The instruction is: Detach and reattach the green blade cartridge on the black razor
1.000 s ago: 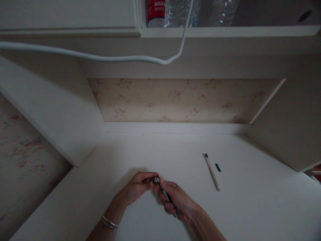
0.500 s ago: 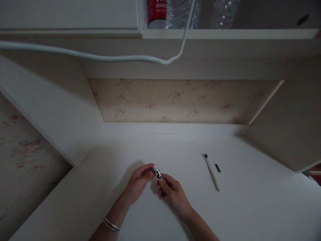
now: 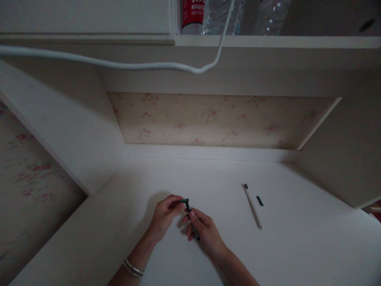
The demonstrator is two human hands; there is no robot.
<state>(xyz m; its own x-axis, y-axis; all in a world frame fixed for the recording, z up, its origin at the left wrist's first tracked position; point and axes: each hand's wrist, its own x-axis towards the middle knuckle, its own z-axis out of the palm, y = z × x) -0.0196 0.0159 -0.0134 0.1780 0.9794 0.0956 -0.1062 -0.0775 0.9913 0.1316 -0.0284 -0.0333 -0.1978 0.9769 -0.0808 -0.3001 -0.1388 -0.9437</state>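
My right hand [image 3: 205, 230] is wrapped around the dark handle of a razor [image 3: 188, 205], and the handle's end shows below the fingers. At the razor's upper end is a dark green head [image 3: 183, 200]. My left hand [image 3: 165, 216] pinches that head between thumb and fingertips at its left side. Part of the head is hidden by the left fingers. Both hands are just above the white desk. To the right lie a toothbrush [image 3: 253, 208] with a pale handle and dark bristles, and a small dark green strip [image 3: 260, 201].
The white desk [image 3: 285, 250] runs back to a floral panel [image 3: 208, 119], with side panels at left and right. A white cable [image 3: 133, 66] hangs across the upper view. Above, a shelf [image 3: 268, 41] holds clear plastic bottles [image 3: 218, 18] and a red-labelled item [image 3: 193, 14].
The razor has been turned in my hands, so its green head and more of its handle now show. The camera view has shifted slightly. The toothbrush and green strip lie as before.
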